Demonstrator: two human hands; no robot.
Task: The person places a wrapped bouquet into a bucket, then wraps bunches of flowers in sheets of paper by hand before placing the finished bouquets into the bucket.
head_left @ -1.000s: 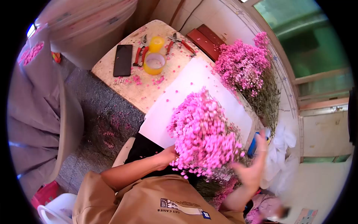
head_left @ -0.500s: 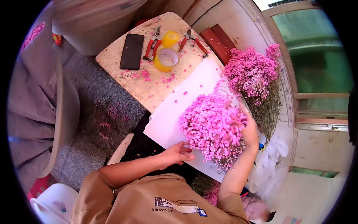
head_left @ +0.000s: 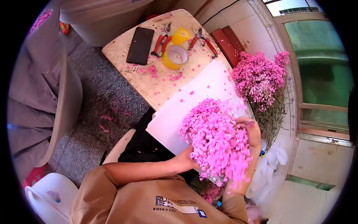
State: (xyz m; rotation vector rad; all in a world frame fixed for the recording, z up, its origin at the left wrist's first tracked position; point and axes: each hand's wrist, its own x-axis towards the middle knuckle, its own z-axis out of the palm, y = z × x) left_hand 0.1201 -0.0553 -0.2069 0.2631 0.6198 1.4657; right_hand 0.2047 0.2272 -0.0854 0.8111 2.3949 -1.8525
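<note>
A full bunch of pink flowers (head_left: 216, 138) is between my two hands, over white paper (head_left: 167, 123). My left hand (head_left: 185, 159) is at the lower left side of the bunch, its fingers hidden behind the blossoms. On the upper right side, my right hand (head_left: 250, 132) has its fingers curled at the edge of the flowers; whether stems are in its grasp is hidden. The stems of this bunch are mostly out of sight beneath the heads.
The wooden table (head_left: 123, 48) bears a phone (head_left: 140, 45), red-handled pruners (head_left: 161, 41), a second pair (head_left: 203, 42) and yellow tape rolls (head_left: 175, 57). Another pink bunch (head_left: 259, 76) lies at right, near white plastic (head_left: 266, 170). A white bucket (head_left: 56, 194) stands lower left.
My right hand has come in from the right to the bunch's side. My left hand, apart from the flowers half a second ago, is now against them. The bunch has turned.
</note>
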